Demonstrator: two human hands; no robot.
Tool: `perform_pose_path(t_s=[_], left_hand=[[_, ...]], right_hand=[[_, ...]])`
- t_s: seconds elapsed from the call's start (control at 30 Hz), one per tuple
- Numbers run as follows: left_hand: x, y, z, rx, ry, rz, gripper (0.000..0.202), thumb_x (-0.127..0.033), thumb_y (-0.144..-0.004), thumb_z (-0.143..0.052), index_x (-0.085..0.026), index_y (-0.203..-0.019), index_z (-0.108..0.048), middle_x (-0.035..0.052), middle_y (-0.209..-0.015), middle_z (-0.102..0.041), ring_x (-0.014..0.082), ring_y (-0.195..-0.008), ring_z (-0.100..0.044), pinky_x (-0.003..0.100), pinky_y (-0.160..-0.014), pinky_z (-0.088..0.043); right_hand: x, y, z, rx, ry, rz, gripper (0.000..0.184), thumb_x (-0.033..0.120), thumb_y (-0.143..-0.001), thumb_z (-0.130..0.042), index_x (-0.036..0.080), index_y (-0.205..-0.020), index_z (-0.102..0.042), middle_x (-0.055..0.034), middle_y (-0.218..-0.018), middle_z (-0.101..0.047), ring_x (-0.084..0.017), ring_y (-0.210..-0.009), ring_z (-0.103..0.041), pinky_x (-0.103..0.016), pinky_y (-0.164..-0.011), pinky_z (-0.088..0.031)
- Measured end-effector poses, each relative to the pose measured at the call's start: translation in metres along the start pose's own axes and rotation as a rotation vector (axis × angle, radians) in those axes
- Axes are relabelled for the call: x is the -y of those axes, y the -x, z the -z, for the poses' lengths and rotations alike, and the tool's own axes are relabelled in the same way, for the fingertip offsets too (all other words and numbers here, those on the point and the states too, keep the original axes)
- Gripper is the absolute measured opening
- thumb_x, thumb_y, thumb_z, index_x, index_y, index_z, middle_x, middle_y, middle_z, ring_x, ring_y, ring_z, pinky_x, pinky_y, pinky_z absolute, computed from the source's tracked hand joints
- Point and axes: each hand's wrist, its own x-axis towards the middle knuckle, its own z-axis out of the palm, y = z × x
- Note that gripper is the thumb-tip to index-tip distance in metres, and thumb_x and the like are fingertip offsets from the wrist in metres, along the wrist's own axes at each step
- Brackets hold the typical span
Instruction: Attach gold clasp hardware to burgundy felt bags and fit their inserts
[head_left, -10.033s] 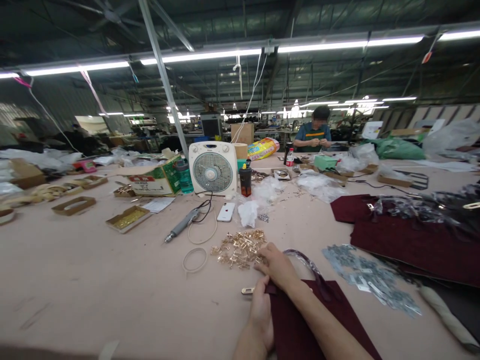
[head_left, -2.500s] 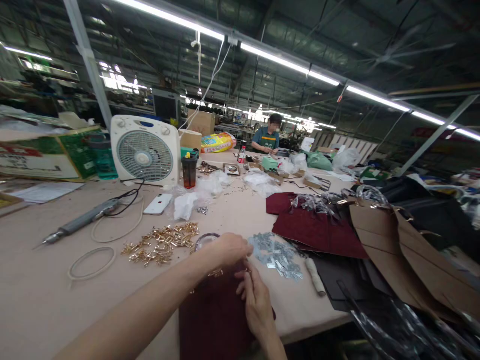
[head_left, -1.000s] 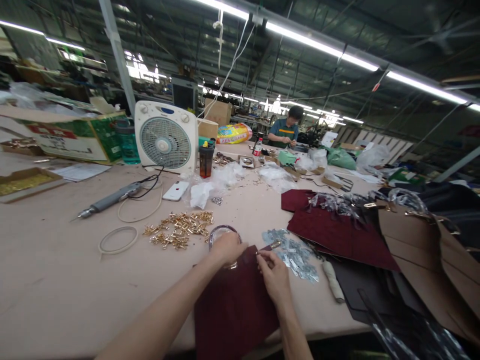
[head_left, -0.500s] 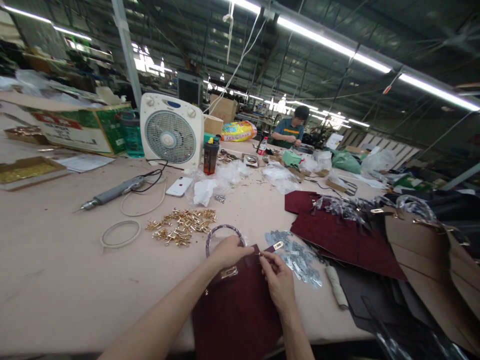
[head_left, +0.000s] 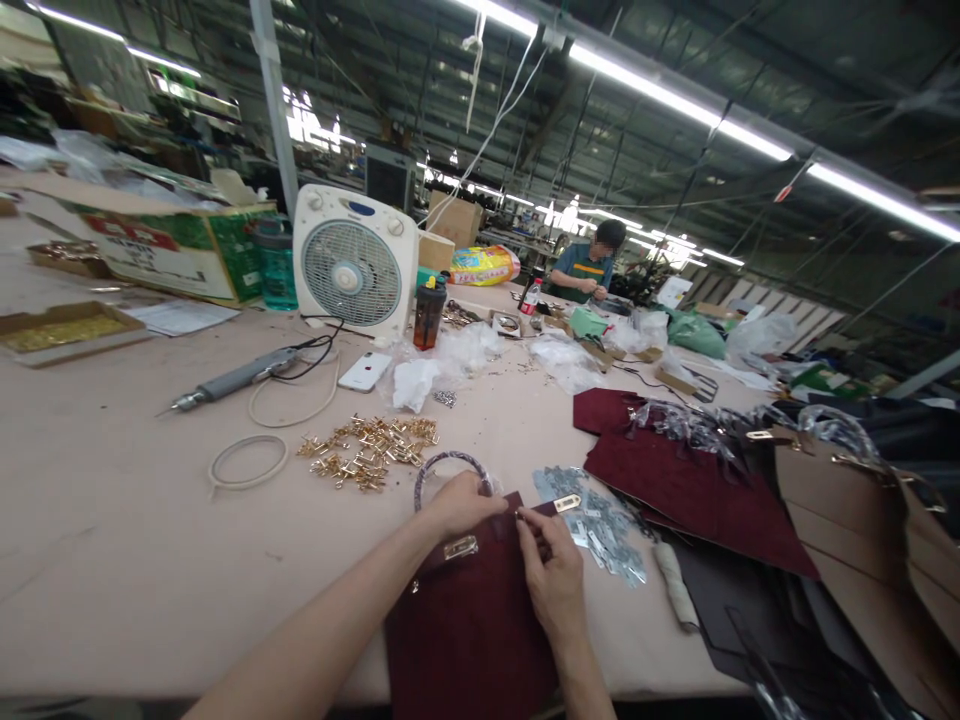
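A maroon bag panel lies in front of me at the table's front edge, with a wrapped loop handle at its top. My left hand is closed over its upper edge, thumb pointing right. Closed in a pinch, my right hand meets the panel's top right corner; whatever is between its fingertips is too small to make out. A strap with a gold end plate sticks out beyond the right fingers. On the panel, left of the right hand, sits a plastic-covered gold fitting.
Gold fittings lie in a pile at left, silver plates at right. Maroon panels and brown panels are stacked further right. An electric screwdriver, phone and fan stand beyond. A co-worker sits across.
The strap's gold end plate has tipped flatter and shifted right. Both hands stay at the panel's top edge, the right fingers slightly moved. The whole view has shifted a little.
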Motion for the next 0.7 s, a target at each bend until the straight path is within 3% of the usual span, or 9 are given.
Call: perform_pose_path(t_s=[0.23, 0.47, 0.7], left_hand=[[0.000, 0.000, 0.001, 0.015, 0.008, 0.005, 0.026, -0.041, -0.068, -0.073, -0.016, -0.073, -0.075, 0.0001, -0.062, -0.067, 0.0191, -0.066, -0.061, 0.026, -0.059, -0.043], [-0.001, 0.000, 0.002, 0.000, 0.006, -0.008, 0.023, -0.038, -0.069, -0.068, -0.016, -0.072, -0.076, 0.0001, -0.066, -0.067, 0.0170, -0.066, -0.058, 0.024, -0.056, -0.038], [-0.002, -0.002, 0.001, -0.022, 0.045, 0.010, 0.022, -0.037, -0.070, -0.065, -0.017, -0.062, -0.067, -0.0034, -0.058, -0.056, 0.0144, -0.060, -0.049, 0.026, -0.054, -0.032]], right_hand=[[0.000, 0.001, -0.003, 0.001, 0.058, 0.038, 0.032, 0.042, -0.103, -0.056, 0.023, -0.117, -0.077, -0.0088, -0.094, -0.070, -0.023, -0.082, -0.064, -0.036, -0.077, -0.056], [0.011, 0.002, -0.008, 0.050, 0.142, 0.015, 0.032, 0.041, -0.103, -0.054, 0.025, -0.117, -0.078, -0.0082, -0.091, -0.075, -0.025, -0.081, -0.067, -0.037, -0.078, -0.054], [0.017, 0.000, -0.006, 0.049, 0.055, -0.081, 0.036, 0.049, -0.101, -0.057, 0.026, -0.117, -0.079, -0.0082, -0.099, -0.078, -0.025, -0.084, -0.069, -0.036, -0.080, -0.055]])
